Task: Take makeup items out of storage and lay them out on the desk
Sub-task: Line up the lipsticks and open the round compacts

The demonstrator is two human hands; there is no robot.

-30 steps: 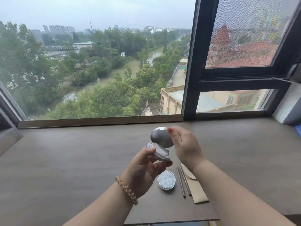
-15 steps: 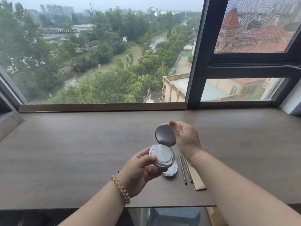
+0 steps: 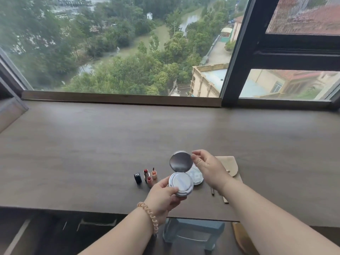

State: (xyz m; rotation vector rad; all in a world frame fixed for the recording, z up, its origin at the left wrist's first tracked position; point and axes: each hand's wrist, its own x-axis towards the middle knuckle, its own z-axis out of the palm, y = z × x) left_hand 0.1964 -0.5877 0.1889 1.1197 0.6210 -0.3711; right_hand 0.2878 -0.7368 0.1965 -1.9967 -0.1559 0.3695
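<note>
My left hand (image 3: 163, 195) grips the base of a round silver compact (image 3: 181, 184) held above the desk. Its hinged lid (image 3: 181, 161) stands up, showing a dark mirror. My right hand (image 3: 207, 167) pinches the lid's right edge with thumb and fingers. Behind the compact a second round clear-topped case (image 3: 197, 176) lies on the desk (image 3: 92, 153), partly hidden. To the left stand a black lipstick cap (image 3: 137, 178), an uncapped red lipstick (image 3: 146, 174) and two small lip tubes (image 3: 154, 175), one of them pink (image 3: 149, 181).
A beige pouch (image 3: 229, 165) lies to the right, with thin pencils (image 3: 212, 191) under my right wrist. The window sill (image 3: 119, 100) bounds the far side. Below the desk's front edge are open drawers (image 3: 95, 222) and a pale blue stool (image 3: 193, 234).
The view tilted down, bringing the lipsticks and the drawers into sight. The compact's lid has swung further open and the hands moved lower over the desk.
</note>
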